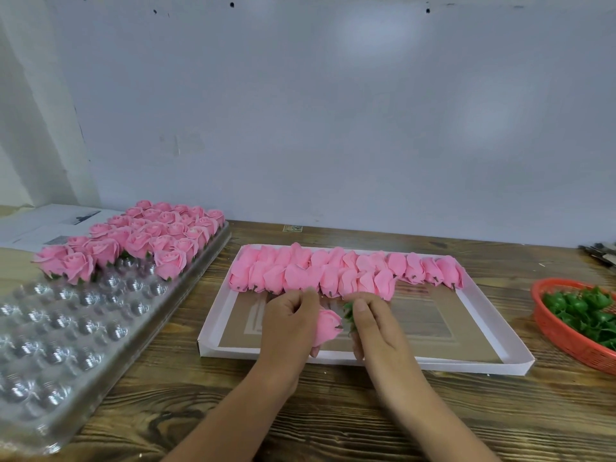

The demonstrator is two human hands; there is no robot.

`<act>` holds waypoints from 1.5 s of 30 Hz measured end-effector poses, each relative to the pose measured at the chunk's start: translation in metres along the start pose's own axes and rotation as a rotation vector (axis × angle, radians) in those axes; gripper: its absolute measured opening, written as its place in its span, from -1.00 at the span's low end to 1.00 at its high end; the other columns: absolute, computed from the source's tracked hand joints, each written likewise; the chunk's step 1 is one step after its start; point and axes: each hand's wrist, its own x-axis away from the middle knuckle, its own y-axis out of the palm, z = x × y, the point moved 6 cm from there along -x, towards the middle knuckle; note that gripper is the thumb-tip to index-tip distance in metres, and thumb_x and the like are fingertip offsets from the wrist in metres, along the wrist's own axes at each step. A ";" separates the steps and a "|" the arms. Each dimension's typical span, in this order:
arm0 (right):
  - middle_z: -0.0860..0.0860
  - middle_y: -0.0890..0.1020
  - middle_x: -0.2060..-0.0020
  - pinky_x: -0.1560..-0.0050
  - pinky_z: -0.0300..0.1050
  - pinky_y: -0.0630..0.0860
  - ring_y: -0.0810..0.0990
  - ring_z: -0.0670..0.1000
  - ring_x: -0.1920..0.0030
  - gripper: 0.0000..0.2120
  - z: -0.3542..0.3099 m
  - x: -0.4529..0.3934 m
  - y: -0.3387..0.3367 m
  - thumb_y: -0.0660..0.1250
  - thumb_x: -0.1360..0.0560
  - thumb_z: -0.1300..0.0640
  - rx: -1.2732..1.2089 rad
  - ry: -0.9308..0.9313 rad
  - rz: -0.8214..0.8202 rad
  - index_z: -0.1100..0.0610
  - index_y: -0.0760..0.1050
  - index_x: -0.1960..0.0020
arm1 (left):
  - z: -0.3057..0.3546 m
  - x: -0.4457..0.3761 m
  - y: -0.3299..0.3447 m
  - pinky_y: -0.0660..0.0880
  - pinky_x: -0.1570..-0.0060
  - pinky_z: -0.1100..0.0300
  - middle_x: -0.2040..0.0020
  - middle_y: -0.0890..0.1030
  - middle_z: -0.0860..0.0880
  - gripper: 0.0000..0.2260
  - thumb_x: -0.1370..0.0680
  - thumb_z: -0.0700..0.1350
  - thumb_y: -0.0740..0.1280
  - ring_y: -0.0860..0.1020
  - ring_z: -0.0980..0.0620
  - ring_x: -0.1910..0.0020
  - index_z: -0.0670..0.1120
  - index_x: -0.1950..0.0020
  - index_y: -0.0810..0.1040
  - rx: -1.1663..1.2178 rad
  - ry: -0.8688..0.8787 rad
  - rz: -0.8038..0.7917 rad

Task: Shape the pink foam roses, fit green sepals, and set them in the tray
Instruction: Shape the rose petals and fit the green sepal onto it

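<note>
Left hand [289,323] clasps a pink rose [326,326]; right hand [373,325] pinches what looks like a green sepal [349,313] above the counter [333,411].

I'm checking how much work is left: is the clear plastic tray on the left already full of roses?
No. The clear plastic tray holds finished roses only at its far end; the near cups show bare.

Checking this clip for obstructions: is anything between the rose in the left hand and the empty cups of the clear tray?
Nothing visible. The left hand holds the rose over the cardboard box; bare table separates it from the clear tray, whose near cups are open.
</note>
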 end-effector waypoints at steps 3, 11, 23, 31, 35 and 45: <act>-0.18 0.62 0.19 0.11 -0.17 0.49 0.56 -0.15 0.20 -0.80 -0.009 0.003 0.003 0.27 -0.46 -0.24 -0.068 -0.079 0.047 -0.27 0.50 -0.05 | -0.001 0.000 0.000 0.36 0.59 0.24 0.37 0.55 -0.14 -0.65 -0.64 -0.10 0.26 0.50 0.08 0.50 -0.26 0.27 0.54 0.046 -0.028 -0.018; -0.12 0.66 0.06 0.05 -0.07 0.59 0.63 -0.02 0.07 -0.67 -0.011 0.008 0.005 0.43 -0.33 -0.22 -0.006 -0.153 0.104 -0.28 0.52 -0.08 | -0.005 -0.002 -0.002 0.38 0.55 0.24 0.36 0.60 -0.05 -0.71 -0.66 -0.05 0.25 0.50 0.10 0.46 -0.13 0.20 0.60 0.163 -0.181 -0.054; -0.19 0.69 -0.04 -0.04 -0.26 0.58 0.67 -0.15 0.00 -0.67 -0.006 0.011 0.008 0.52 -0.40 0.03 -0.044 -0.110 0.042 -0.14 0.60 -0.14 | -0.005 0.000 0.000 0.37 0.57 0.26 0.38 0.58 -0.08 -0.70 -0.66 -0.08 0.25 0.48 0.10 0.48 -0.14 0.21 0.62 0.211 -0.194 -0.103; -0.22 0.67 -0.07 -0.03 -0.33 0.54 0.66 -0.10 -0.03 -0.60 -0.008 0.012 0.008 0.45 -0.46 0.16 -0.010 -0.164 0.035 -0.25 0.55 -0.18 | -0.006 -0.001 0.001 0.41 0.54 0.24 0.32 0.63 -0.10 -0.72 -0.65 -0.05 0.27 0.54 0.08 0.45 -0.19 0.11 0.63 0.198 -0.220 -0.113; -0.23 0.67 -0.09 -0.05 -0.40 0.49 0.62 -0.20 -0.12 -0.59 -0.006 0.011 0.010 0.46 -0.47 0.26 -0.027 -0.147 -0.001 -0.20 0.58 -0.15 | -0.008 -0.002 0.001 0.43 0.53 0.24 0.32 0.65 -0.10 -0.72 -0.65 -0.04 0.28 0.56 0.07 0.43 -0.19 0.11 0.64 0.203 -0.230 -0.120; -0.17 0.70 -0.04 -0.03 -0.11 0.59 0.67 -0.08 -0.03 -0.69 0.003 0.005 0.006 0.49 -0.43 0.16 -0.056 -0.077 0.016 -0.14 0.63 -0.10 | -0.015 -0.005 0.004 0.43 0.51 0.25 0.29 0.69 -0.09 -0.71 -0.63 0.04 0.32 0.58 0.11 0.42 -0.15 0.10 0.67 0.233 -0.287 -0.161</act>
